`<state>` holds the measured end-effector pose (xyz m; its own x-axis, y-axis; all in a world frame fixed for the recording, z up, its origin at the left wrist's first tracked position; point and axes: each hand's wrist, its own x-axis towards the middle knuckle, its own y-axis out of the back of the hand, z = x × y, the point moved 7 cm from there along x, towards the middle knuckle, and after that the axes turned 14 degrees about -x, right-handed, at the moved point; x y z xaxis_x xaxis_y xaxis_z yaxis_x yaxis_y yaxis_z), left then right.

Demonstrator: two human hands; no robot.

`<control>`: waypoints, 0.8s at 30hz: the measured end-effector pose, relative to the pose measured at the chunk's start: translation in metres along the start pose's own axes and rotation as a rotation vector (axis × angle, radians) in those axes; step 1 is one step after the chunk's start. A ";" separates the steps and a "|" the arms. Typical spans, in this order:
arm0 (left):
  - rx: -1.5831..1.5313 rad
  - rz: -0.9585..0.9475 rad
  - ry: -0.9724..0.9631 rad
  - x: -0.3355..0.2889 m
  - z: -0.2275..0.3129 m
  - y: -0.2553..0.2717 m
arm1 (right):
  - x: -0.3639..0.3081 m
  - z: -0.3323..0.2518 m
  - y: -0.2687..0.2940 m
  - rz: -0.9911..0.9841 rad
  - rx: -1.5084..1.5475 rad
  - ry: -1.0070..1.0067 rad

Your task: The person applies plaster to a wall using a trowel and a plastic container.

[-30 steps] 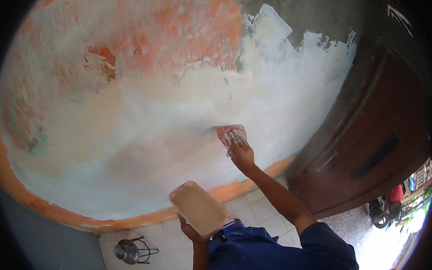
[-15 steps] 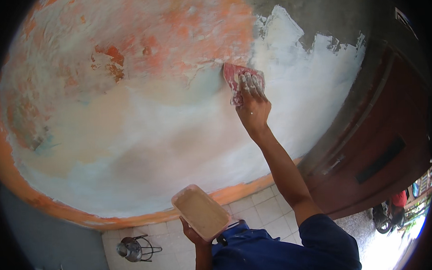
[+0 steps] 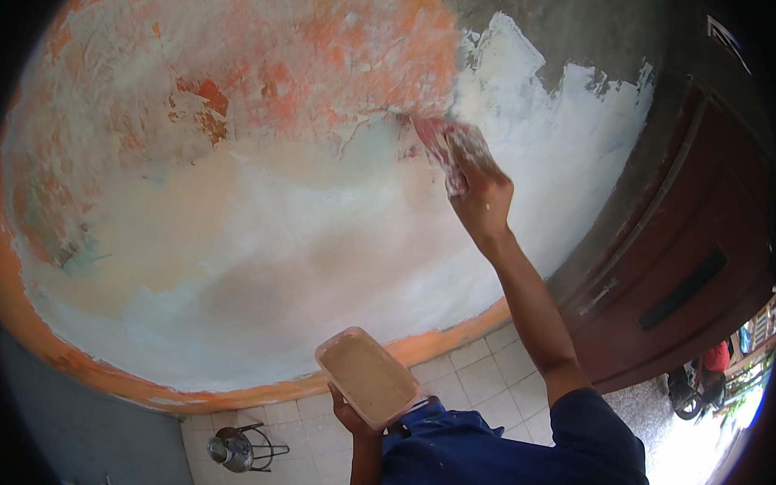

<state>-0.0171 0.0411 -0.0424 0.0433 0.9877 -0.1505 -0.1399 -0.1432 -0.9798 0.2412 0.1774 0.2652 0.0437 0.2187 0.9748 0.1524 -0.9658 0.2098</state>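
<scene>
My right hand (image 3: 482, 184) is raised against the wall, gripping a red scraper (image 3: 434, 138) smeared with white. The blade is near the border between the orange patches and the white coat; motion blurs it. White residue covers my fingers. Low in front of my body, my left hand (image 3: 351, 415) holds a rectangular pinkish tub (image 3: 353, 332) by its left side, with a beige surface inside it. The wall (image 3: 293, 212) has a smooth whitish coat below, mottled orange and pink above. Bare grey shows at the upper right, with a jagged white edge beneath it.
A dark red door (image 3: 662, 267) stands to the right of the wall. On the tiled floor (image 3: 478, 376), a dark stool (image 3: 258, 444) bears a grey metal container (image 3: 233, 451) at lower left. A motorbike (image 3: 686, 394) is outside at far right.
My right hand has moved a little to the right with the scraper, which now sits more tilted. The tub in my left hand has shifted slightly to the right.
</scene>
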 end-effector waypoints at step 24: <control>-0.039 0.037 -0.038 0.009 -0.002 -0.009 | 0.007 -0.022 -0.025 0.002 -0.100 0.117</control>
<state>-0.0139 0.0508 -0.0355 0.0010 0.9832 -0.1826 -0.1017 -0.1815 -0.9781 0.2160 0.1997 0.2685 -0.0719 0.2045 0.9762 0.0532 -0.9766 0.2085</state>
